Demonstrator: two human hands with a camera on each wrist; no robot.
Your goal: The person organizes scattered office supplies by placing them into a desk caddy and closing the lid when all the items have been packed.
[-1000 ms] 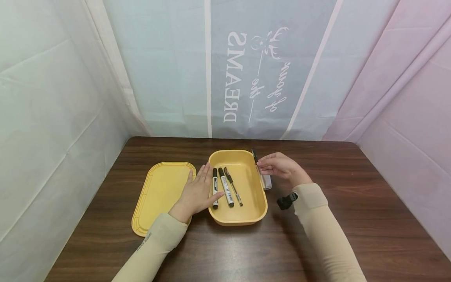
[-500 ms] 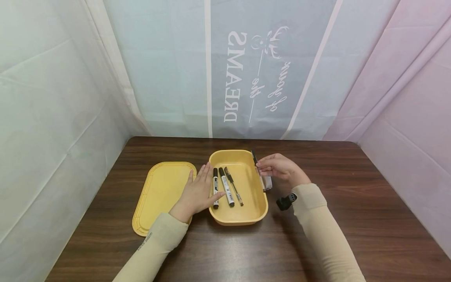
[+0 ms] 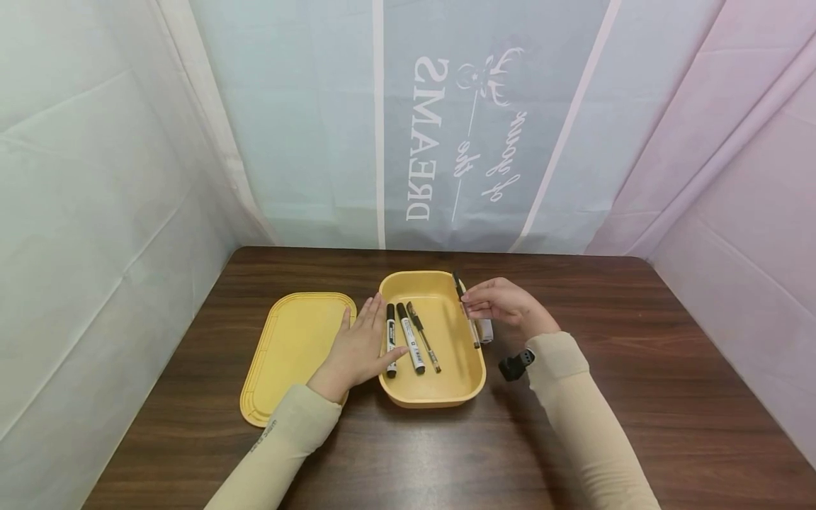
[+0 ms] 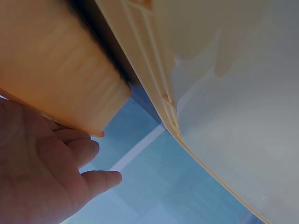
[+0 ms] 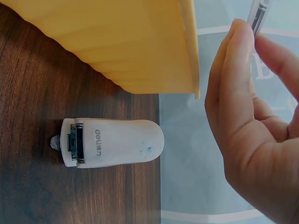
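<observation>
Both hands work at centre frame: left hand (image 3: 360,347) lies flat, fingers extended, against the left wall of the yellow box (image 3: 462,386); right hand (image 3: 503,303) pinches a slim black pen (image 3: 465,309) over the box's right rim, pen tilted; largest item, the wooden table (image 3: 637,397), carries everything; yellow lid (image 3: 287,354) lies left of the box; three markers (image 3: 408,340) rest inside it; a white correction-tape dispenser (image 5: 112,142) lies just beside the box's right wall.

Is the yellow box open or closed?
Open. The box has no top on; its lid lies flat on the table beside it, and pens show inside.
</observation>
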